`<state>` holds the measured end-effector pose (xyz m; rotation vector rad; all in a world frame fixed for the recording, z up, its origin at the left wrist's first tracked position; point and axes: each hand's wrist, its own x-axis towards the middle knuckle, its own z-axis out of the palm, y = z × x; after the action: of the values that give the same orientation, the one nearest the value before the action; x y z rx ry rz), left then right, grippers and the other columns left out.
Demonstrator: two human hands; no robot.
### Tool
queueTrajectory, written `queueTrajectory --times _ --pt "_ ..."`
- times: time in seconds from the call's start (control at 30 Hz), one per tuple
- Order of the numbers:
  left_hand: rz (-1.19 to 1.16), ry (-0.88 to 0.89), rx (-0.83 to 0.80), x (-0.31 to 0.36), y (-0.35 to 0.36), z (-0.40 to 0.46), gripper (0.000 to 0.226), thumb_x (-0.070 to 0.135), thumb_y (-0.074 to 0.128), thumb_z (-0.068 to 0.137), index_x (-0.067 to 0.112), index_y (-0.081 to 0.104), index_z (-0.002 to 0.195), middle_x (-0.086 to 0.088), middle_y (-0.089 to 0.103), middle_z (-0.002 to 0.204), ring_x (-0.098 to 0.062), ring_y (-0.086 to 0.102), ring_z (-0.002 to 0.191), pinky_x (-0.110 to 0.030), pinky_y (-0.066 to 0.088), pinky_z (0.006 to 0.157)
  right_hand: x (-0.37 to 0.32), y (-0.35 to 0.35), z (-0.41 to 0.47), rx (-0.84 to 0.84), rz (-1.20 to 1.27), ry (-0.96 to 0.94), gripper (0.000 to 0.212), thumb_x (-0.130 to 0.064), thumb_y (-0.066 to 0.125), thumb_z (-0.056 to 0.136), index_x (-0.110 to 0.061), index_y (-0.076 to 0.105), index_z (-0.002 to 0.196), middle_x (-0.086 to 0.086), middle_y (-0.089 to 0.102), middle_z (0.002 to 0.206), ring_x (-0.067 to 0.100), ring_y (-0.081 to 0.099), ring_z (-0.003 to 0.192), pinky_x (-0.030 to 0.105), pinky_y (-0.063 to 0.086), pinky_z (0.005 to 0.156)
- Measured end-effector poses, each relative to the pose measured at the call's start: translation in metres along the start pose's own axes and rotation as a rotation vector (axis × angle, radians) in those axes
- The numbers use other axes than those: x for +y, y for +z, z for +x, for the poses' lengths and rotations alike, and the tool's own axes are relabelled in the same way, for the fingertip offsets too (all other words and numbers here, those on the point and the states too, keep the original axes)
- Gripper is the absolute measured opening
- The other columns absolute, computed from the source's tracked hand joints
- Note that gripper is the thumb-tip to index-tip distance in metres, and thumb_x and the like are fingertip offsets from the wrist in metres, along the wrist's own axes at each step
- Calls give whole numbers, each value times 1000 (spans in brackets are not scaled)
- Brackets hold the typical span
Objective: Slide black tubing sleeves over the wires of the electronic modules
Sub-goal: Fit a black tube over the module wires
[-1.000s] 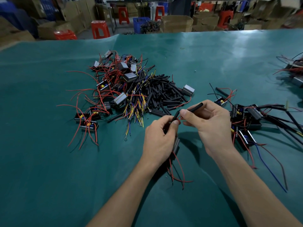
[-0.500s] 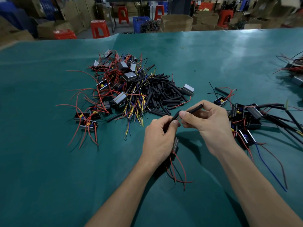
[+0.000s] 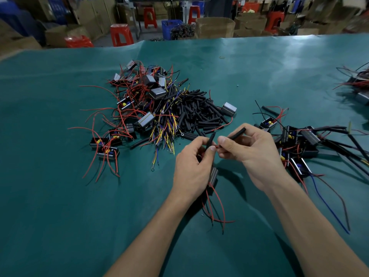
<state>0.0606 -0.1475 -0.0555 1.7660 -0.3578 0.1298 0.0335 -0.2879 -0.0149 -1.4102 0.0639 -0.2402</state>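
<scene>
My left hand [image 3: 191,166] grips a small grey module [image 3: 213,175] whose red wires [image 3: 217,206] trail down toward me; its fingers also pinch a short black sleeve [image 3: 210,139] that stands upright. My right hand [image 3: 253,150] pinches a second black tubing sleeve [image 3: 237,132], which points up and to the right. A bit of red wire [image 3: 218,146] shows between the two thumbs. A heap of loose black sleeves [image 3: 201,114] lies just beyond my hands.
A tangle of modules with red wires [image 3: 131,112] covers the green table [image 3: 60,196] at centre left. Sleeved modules [image 3: 299,144] are piled at the right, and more wired parts [image 3: 359,84] at the far right edge. Boxes and red stools stand behind the table.
The sleeve in my right hand has drawn slightly away from the one in my left, and a bit of red wire now shows between the thumbs. The arms have barely shifted.
</scene>
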Motion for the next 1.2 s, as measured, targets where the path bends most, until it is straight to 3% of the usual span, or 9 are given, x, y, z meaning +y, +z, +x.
queueTrajectory --times 0.27,0.43,0.6,0.83,1.0,1.13,1.2 --pt "4 -27 2 0 -1 0 19 34 55 94 21 68 94 -6 69 82 -31 61 80 -54 49 79 4 -3 2 20 44 16 16 -15 86 65 -13 72 71 14 72 72 23 70 67 30 59 68" --pt "-15 -30 22 3 -2 -1 21 31 55 92 17 69 95 -6 71 84 -30 63 82 -50 51 78 2 -9 2 -73 10 86 20 -11 87 61 -7 76 77 23 76 90 28 74 81 33 62 76" --pt "-33 -48 14 6 -2 -2 20 30 56 93 16 70 94 -4 72 83 -29 65 82 -51 52 79 4 -9 4 -23 25 90 17 -8 85 62 -6 77 77 15 73 76 22 70 70 29 61 70" --pt "-12 -32 7 6 -3 -2 22 32 55 92 15 70 93 -6 70 80 -31 63 79 -52 51 77 8 -3 2 4 -29 24 16 7 80 74 -6 76 81 11 75 73 17 71 67 24 59 68" --pt "15 -26 -17 6 -2 -3 16 30 53 96 19 64 93 6 64 69 -19 62 71 -51 52 74 6 -4 2 17 -100 -16 19 4 84 73 -7 76 86 11 76 76 17 72 70 22 58 69" --pt "96 17 -33 8 -3 -5 7 17 49 104 15 56 101 1 70 87 -24 66 87 -46 51 79 10 0 1 39 -67 -8 22 2 83 77 -8 70 92 13 77 79 21 73 70 28 60 70" --pt "141 35 -51 10 -2 -7 5 16 46 106 14 51 107 -4 69 93 -24 62 85 -41 45 74 12 3 1 43 -52 -28 19 2 78 84 -9 67 96 14 77 81 23 74 71 31 61 71"
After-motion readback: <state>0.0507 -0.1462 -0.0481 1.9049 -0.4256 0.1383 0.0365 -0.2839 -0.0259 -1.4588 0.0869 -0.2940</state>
